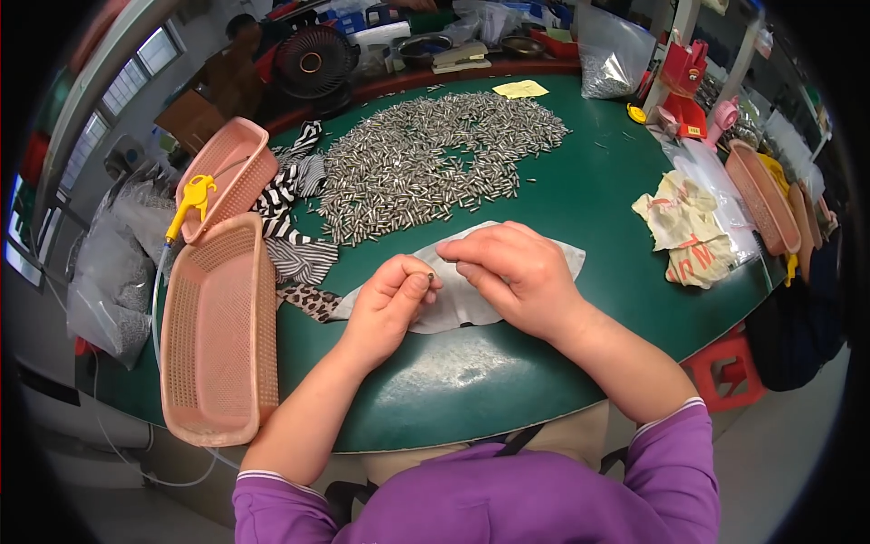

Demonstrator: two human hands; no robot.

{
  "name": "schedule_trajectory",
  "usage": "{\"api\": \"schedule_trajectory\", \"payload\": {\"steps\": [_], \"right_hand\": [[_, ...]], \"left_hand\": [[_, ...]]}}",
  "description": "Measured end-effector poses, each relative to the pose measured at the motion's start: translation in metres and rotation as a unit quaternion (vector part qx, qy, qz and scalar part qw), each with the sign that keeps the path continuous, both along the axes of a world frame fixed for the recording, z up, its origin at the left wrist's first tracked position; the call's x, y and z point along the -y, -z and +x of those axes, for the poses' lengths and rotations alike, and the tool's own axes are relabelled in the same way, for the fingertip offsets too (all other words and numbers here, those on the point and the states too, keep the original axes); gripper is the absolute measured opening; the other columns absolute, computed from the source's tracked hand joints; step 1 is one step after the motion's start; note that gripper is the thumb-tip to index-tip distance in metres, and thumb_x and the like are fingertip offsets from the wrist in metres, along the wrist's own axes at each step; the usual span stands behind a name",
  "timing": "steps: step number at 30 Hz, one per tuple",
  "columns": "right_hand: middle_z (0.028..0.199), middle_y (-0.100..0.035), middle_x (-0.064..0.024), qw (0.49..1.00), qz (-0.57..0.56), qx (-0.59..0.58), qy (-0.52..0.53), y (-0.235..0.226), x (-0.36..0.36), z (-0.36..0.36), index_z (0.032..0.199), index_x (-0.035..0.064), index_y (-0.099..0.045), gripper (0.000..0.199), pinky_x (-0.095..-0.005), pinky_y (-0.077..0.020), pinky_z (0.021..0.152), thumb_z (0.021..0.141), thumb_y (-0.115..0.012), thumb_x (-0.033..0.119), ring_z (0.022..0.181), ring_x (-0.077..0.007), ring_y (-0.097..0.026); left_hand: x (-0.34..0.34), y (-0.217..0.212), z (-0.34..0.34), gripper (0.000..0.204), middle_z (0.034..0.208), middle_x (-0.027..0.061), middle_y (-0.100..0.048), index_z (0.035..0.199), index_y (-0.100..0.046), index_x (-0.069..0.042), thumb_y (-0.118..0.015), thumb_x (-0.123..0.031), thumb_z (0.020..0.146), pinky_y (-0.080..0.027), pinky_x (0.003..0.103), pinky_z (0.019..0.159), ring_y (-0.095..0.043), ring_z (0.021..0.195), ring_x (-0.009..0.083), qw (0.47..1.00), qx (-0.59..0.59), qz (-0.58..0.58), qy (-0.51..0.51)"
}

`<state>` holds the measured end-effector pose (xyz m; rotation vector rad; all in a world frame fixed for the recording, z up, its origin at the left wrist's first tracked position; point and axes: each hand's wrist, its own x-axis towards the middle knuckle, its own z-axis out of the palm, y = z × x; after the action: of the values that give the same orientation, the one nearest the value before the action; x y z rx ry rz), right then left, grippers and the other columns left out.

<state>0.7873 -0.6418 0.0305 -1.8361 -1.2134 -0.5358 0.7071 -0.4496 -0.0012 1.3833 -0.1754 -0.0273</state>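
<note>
My left hand (391, 297) is closed, its thumb and bent fingers pinching a small metal piece (430, 276) whose dark end shows at the fingertips. Close beside it on the right, my right hand (512, 267) pinches with thumb and forefinger. A bit of something small shows at those fingertips, too little to name. Both hands are above a pale grey cloth (458, 306) spread on the green table. Just beyond them lies a wide heap of small silvery metal pins (426, 163). A few loose pins lie around the heap's edge.
Two pink plastic baskets (217, 335) stand at the left, a yellow air gun (192, 204) resting on the far one. Striped cloths (294, 208) lie beside them. At the right are a crumpled cream cloth (686, 227) and another pink basket (763, 199). A black fan (313, 63) stands behind.
</note>
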Motion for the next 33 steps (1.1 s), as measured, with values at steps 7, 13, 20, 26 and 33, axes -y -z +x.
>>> {"api": "schedule_trajectory", "payload": {"steps": [7, 13, 20, 26, 33], "right_hand": [[0.092, -0.068, -0.0029, 0.999, 0.002, -0.023, -0.032, -0.0021, 0.0002, -0.0053, 0.098, 0.0122, -0.069, 0.020, -0.0331, -0.0524, 0.070, 0.078, -0.067, 0.009, 0.083, -0.0226, -0.065], [0.091, -0.068, -0.0030, 0.999, -0.005, -0.024, -0.034, -0.0020, -0.0001, -0.0057, 0.099, 0.0126, -0.068, 0.020, -0.0336, -0.0521, 0.069, 0.079, -0.066, 0.010, 0.081, -0.0227, -0.065], [0.091, -0.068, -0.0050, 0.999, -0.012, -0.026, -0.046, -0.0012, -0.0007, -0.0057, 0.100, 0.0096, -0.068, 0.021, -0.0339, -0.0511, 0.070, 0.079, -0.066, 0.008, 0.079, -0.0230, -0.064], [0.089, -0.066, -0.0023, 0.999, -0.025, -0.010, -0.023, -0.0003, -0.0004, -0.0084, 0.101, 0.0139, -0.068, 0.021, -0.0346, -0.0510, 0.069, 0.079, -0.066, 0.012, 0.081, -0.0233, -0.062], [0.084, -0.064, -0.0022, 0.999, -0.009, 0.027, 0.028, -0.0052, 0.0000, -0.0029, 0.100, 0.0132, -0.068, 0.022, -0.0343, -0.0502, 0.066, 0.079, -0.067, 0.010, 0.078, -0.0228, -0.062]], "left_hand": [[0.0081, -0.0037, 0.0010, 0.011, 0.083, -0.0007, -0.052, 0.096, -0.053, -0.007, -0.050, -0.018, 0.099, -0.031, 0.017, 0.051, -0.039, 0.059, 0.0034, 0.999, 0.029, 0.018, -0.039], [0.0083, -0.0031, 0.0022, 0.006, 0.084, -0.0009, -0.055, 0.097, -0.053, -0.008, -0.055, -0.015, 0.096, -0.032, 0.017, 0.050, -0.041, 0.060, 0.0029, 0.996, 0.057, 0.014, -0.063], [0.0053, -0.0021, 0.0003, 0.008, 0.088, -0.0007, -0.059, 0.098, -0.056, -0.007, -0.060, -0.012, 0.093, -0.039, 0.020, 0.065, -0.048, 0.073, 0.0046, 0.996, 0.035, 0.010, -0.085], [0.0039, 0.0015, 0.0012, 0.009, 0.090, -0.0004, -0.060, 0.095, -0.058, -0.004, -0.062, -0.011, 0.092, -0.046, 0.023, 0.078, -0.055, 0.083, 0.0074, 0.996, 0.039, 0.015, -0.077], [0.0058, -0.0005, 0.0011, 0.006, 0.091, 0.0016, -0.058, 0.093, -0.056, -0.005, -0.061, -0.008, 0.091, -0.043, 0.020, 0.072, -0.055, 0.081, 0.0077, 0.996, 0.046, 0.021, -0.073]]}}
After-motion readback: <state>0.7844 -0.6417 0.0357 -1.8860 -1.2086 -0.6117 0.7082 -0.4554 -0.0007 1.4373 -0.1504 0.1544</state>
